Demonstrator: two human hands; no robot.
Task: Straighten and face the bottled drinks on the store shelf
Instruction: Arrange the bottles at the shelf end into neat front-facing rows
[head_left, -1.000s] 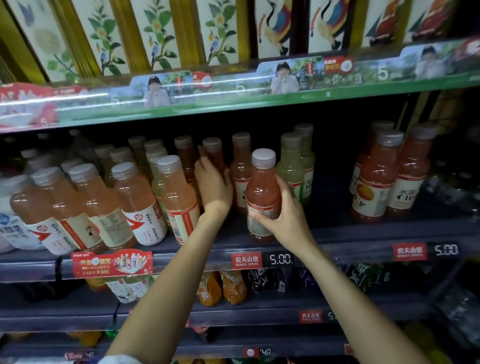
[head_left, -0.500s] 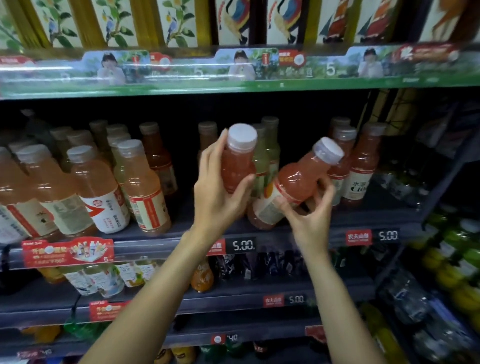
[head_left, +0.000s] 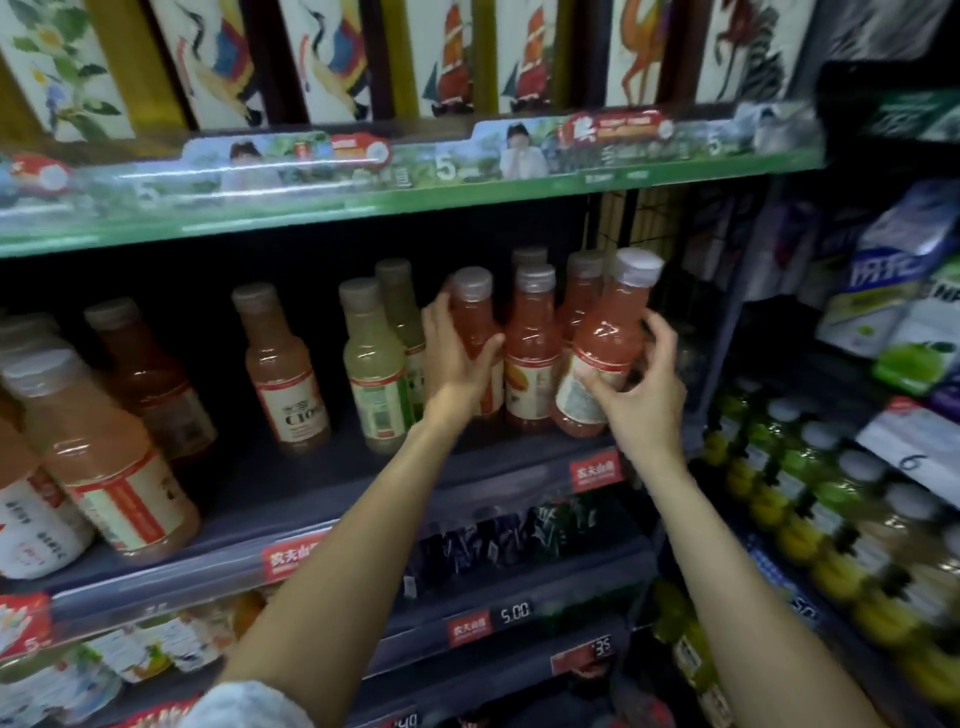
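Note:
On the dark middle shelf stand bottled drinks with grey caps. My left hand grips a pink juice bottle standing upright among the right-hand group. My right hand holds another pink juice bottle at the group's right end, tilted right, its base on the shelf. Between them stands an orange-pink bottle, with others behind. Two pale green bottles stand left of my left hand, then a peach bottle farther left.
Larger peach bottles crowd the shelf's left end. A green promotional strip edges the shelf above, with boxed cartons on it. Red price tags line the shelf front. To the right, another rack holds green-yellow bottles and packets.
Both hands carried their pink bottles to the right and set them into the right-hand group. The right bottle has gone from steeply tilted to nearly upright. The view swung right.

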